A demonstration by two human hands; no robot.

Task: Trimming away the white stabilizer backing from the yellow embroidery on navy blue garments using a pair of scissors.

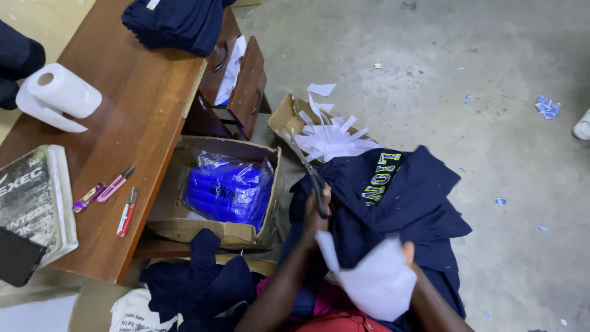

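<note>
My left hand (314,216) grips the black handles of a pair of scissors (305,169), whose blades point away from me toward a box of paper scraps. My right hand (408,252) holds a white sheet of paper (375,280); only its fingertips show over the sheet's edge. Under both hands, across my lap, lies a dark navy garment (405,209) with yellow lettering. The scissors are above the garment's left edge.
At left stands a wooden desk (141,117) with a paper roll (58,95), a book (34,197), small thread snips (127,212), folded navy clothes (175,21) and open drawers (249,86). A cardboard box (184,227) holds a blue plastic packet (227,190). Another box (284,114) holds white paper scraps (332,138). Bits of paper litter the concrete floor (491,92).
</note>
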